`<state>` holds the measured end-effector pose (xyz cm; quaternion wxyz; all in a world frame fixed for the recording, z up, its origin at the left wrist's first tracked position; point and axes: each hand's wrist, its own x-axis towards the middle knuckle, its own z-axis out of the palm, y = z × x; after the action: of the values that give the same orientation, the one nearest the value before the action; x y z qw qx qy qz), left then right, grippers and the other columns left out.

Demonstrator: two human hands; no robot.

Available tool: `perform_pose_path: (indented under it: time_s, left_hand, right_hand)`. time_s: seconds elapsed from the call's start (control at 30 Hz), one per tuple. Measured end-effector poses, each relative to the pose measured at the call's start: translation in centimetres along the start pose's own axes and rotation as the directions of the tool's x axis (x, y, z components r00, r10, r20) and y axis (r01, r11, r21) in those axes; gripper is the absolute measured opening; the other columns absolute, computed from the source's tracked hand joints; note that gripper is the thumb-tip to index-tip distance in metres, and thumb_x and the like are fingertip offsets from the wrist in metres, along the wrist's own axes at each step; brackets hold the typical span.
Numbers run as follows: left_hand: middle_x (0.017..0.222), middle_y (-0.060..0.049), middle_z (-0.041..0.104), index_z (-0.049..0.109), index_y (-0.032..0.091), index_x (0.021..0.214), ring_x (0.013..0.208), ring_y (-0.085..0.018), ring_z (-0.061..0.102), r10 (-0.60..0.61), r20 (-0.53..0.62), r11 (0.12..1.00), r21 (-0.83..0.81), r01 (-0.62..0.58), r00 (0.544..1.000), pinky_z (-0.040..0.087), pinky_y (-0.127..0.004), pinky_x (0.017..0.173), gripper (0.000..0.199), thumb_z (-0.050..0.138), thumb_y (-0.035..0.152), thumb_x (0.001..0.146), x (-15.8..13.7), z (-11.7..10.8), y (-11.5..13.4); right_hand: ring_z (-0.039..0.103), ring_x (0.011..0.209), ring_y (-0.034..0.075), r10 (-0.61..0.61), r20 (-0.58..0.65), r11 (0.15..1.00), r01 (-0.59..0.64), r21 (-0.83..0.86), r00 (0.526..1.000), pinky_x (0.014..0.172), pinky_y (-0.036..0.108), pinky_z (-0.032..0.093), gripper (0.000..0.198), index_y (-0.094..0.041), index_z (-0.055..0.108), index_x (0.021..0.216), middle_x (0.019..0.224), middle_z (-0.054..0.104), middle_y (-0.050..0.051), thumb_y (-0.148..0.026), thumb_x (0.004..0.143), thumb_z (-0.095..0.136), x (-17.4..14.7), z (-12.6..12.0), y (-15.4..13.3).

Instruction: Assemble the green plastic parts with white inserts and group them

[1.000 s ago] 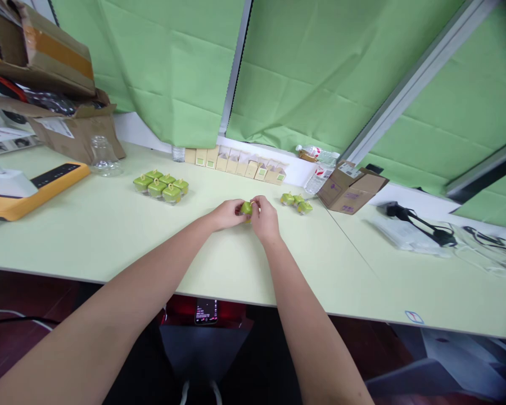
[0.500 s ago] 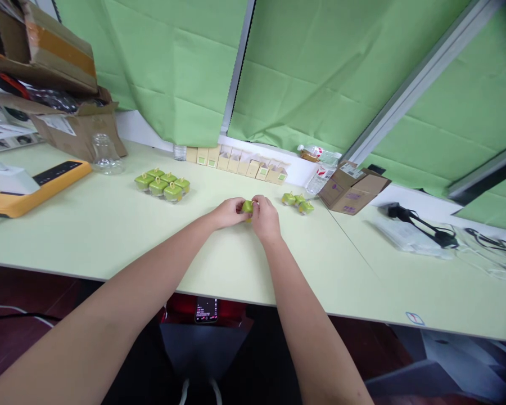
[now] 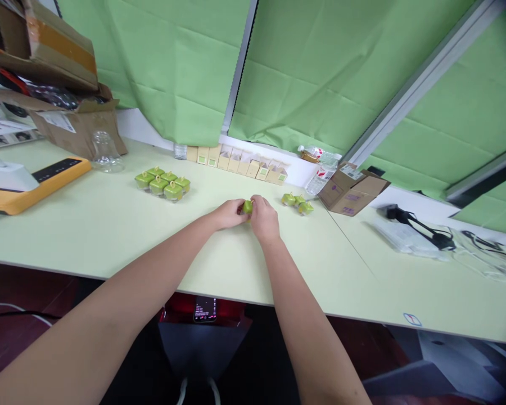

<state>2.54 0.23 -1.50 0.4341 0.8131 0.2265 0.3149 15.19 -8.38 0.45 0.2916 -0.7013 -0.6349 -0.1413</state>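
Between my two hands, just above the pale table [image 3: 219, 261], is a small container with a green lid [image 3: 247, 207]. My left hand [image 3: 231, 213] grips it from the left side. My right hand [image 3: 265, 216] closes on its right side and upper edge, with the fingertips partly hidden. To the left stands a group of several similar green-lidded clear containers [image 3: 172, 192], each with a small loop on top. A smaller cluster of the same containers [image 3: 306, 208] sits to the right of my right hand.
A row of small tan boxes [image 3: 236, 162] lines the wall. Plastic bottles [image 3: 319, 179] and an open carton [image 3: 353, 188] stand at the back right. Black cables [image 3: 421, 226] lie farther right. On the left are a clear jar [image 3: 106, 154], a yellow-black device [image 3: 63, 175] and cardboard boxes [image 3: 80, 132].
Both hands stay around the green-lidded container, with only slight finger shifts. The camera view has moved very little.
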Motion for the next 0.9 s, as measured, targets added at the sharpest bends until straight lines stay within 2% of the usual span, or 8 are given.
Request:
perform_pose_path:
  time_s: [0.3, 0.53, 0.8, 0.9]
  left_hand:
    - [0.082, -0.004, 0.064, 0.059, 0.017, 0.088, 0.073, -0.018, 0.058, -0.035, 0.011, 0.997, 0.071, 0.034, 0.999, 0.046, -0.030, 0.068, 0.023, 0.067, 0.035, 0.075, 0.1, -0.1, 0.0]
    - [0.080, -0.003, 0.061, 0.056, 0.019, 0.088, 0.068, -0.017, 0.054, 0.004, 0.049, 0.980, 0.196, -0.014, 0.999, 0.042, -0.029, 0.061, 0.031, 0.071, 0.040, 0.071, 0.0, -0.3, -0.2]
    - [0.083, -0.003, 0.060, 0.056, 0.019, 0.090, 0.072, -0.018, 0.055, 0.037, 0.047, 0.976, 0.211, -0.046, 0.998, 0.042, -0.030, 0.064, 0.030, 0.068, 0.041, 0.073, -0.2, -0.4, 0.2]
    - [0.085, -0.003, 0.061, 0.057, 0.019, 0.093, 0.073, -0.019, 0.055, 0.050, 0.047, 0.976, 0.210, -0.058, 0.998, 0.043, -0.030, 0.065, 0.032, 0.068, 0.042, 0.074, -0.2, -0.4, 0.0]
  right_hand:
    - [0.065, 0.090, 0.021, -0.087, -0.017, 0.996, 0.087, 0.024, 0.996, 0.076, 0.031, 0.047, 0.034, -0.022, 0.061, 0.117, 0.109, 0.068, 0.008, -0.014, 0.095, 0.036, 0.0, -0.3, 0.3]
    - [0.066, 0.094, 0.020, -0.105, -0.037, 0.993, 0.107, 0.057, 0.994, 0.081, 0.030, 0.049, 0.035, -0.022, 0.064, 0.116, 0.109, 0.070, 0.008, -0.014, 0.096, 0.036, 0.2, -0.2, 0.9]
    - [0.065, 0.093, 0.020, -0.095, -0.066, 0.995, 0.097, 0.035, 0.993, 0.080, 0.030, 0.048, 0.035, -0.020, 0.064, 0.117, 0.108, 0.070, 0.009, -0.015, 0.097, 0.035, 0.5, -0.6, 1.0]
    - [0.065, 0.094, 0.021, -0.086, -0.030, 0.996, 0.087, 0.032, 0.996, 0.082, 0.030, 0.048, 0.035, -0.021, 0.064, 0.116, 0.107, 0.070, 0.009, -0.015, 0.096, 0.036, 0.4, -0.5, 1.0]
